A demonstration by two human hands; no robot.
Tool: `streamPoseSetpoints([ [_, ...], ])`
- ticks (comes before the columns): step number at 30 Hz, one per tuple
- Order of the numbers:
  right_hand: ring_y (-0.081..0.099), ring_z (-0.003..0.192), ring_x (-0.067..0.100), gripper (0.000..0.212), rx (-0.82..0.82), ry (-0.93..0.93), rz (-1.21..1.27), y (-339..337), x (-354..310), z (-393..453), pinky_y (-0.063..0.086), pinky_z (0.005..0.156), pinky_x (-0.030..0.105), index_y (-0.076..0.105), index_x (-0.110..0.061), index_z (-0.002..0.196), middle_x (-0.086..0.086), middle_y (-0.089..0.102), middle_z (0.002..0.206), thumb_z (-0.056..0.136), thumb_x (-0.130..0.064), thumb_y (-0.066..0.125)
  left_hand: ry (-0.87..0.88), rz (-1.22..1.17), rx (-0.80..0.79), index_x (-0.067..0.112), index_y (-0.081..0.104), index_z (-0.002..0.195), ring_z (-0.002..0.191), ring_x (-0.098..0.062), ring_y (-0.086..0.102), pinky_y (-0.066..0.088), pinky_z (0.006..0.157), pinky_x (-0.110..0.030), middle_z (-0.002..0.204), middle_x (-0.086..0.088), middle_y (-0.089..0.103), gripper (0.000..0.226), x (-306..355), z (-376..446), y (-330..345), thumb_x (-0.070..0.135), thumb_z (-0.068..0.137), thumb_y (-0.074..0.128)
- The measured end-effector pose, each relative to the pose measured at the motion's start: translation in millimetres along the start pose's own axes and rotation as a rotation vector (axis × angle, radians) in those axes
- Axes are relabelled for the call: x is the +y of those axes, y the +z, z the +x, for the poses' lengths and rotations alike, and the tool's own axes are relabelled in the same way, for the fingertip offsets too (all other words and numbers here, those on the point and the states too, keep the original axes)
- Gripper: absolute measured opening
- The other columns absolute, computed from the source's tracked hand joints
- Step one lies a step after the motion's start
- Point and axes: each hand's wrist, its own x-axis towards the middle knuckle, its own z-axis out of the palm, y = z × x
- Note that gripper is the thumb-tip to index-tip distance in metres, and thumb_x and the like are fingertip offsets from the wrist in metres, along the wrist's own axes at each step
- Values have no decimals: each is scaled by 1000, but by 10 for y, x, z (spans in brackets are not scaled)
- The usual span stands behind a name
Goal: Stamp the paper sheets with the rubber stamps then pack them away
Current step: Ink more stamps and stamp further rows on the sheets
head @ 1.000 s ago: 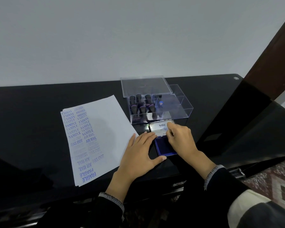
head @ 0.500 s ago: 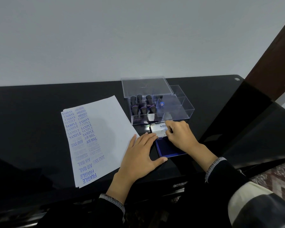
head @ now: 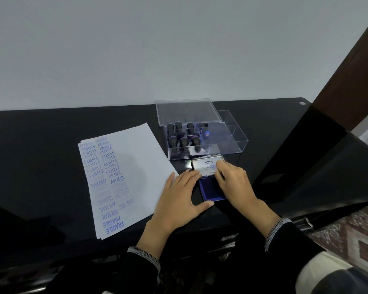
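Our right hand (head: 232, 179) pinches the ink pad's lid (head: 206, 165), printed "Artline"; our left hand (head: 179, 196) lies flat, fingers straight, fingertips touching the blue ink pad (head: 210, 190). Since a second ago the lid has tipped slightly lower. Left of the hands, the paper sheets (head: 125, 175) read SAMPLE, AMENDED, AIR MAIL, FAX OUT, EXPRESS, FRAGILE. The rubber stamps (head: 183, 136) stand in the clear box (head: 238, 143) on the counter (head: 40, 155).
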Motion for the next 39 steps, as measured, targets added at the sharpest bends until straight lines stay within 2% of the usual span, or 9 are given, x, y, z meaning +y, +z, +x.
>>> streamPoseSetpoints([
  [5,39,48,31,34,8,28,32,-12,12,44,34,44,42,29,-13,65,5,37,54,83,3,53,32,-70,41,28,30,148,139,-2,22,7,119,-26,152,15,28,77,37,-21,-37,68,85,49],
  [9,40,47,29,37,26,45,43,-13,-12,42,36,45,42,28,-14,65,4,38,54,82,3,55,-5,-236,235,29,56,127,118,4,43,35,102,-14,128,20,51,37,69,-103,-177,43,93,55],
  [13,41,48,29,36,37,88,19,-15,-55,24,36,46,43,28,-14,65,5,39,55,83,2,56,-116,-225,327,30,65,110,109,2,49,32,100,-14,111,25,56,19,-119,-182,-420,27,98,51],
  [21,41,49,28,29,-13,176,-90,-92,-185,-8,29,46,33,31,-12,69,1,39,58,89,-6,52,-406,-92,389,24,66,113,114,-9,52,38,86,-24,119,12,62,23,-869,-614,-870,19,97,50],
  [26,48,59,21,14,-118,240,-264,-179,-308,48,28,49,30,40,-15,81,1,54,74,94,-14,44,-409,46,275,17,62,124,137,-17,36,24,115,-38,137,2,54,29,-1209,-838,-970,19,96,53],
  [30,62,80,28,13,-88,242,-450,-219,-614,127,36,54,32,53,-7,103,11,62,95,91,-7,50,-368,51,174,18,53,136,143,-14,26,12,118,-33,148,5,43,48,-1292,-976,-950,45,96,48],
  [33,57,70,26,11,56,183,-91,-121,-949,188,36,55,30,53,-7,89,10,57,84,94,-16,54,-356,59,185,19,52,138,142,-12,28,13,116,-28,148,7,42,74,-1301,-993,-907,65,83,30],
  [36,49,69,15,22,-87,229,406,23,-1275,239,36,56,22,47,-12,80,1,53,79,94,-27,55,-349,41,231,17,56,134,134,-12,37,24,114,-30,142,7,47,75,-1309,-994,-902,65,80,32],
  [39,53,73,17,14,-227,307,657,232,-1485,233,43,64,29,47,-15,87,3,57,86,94,-24,55,-327,48,225,20,57,132,128,-10,42,28,113,-34,137,10,49,72,-1322,-1002,-911,64,79,38],
])
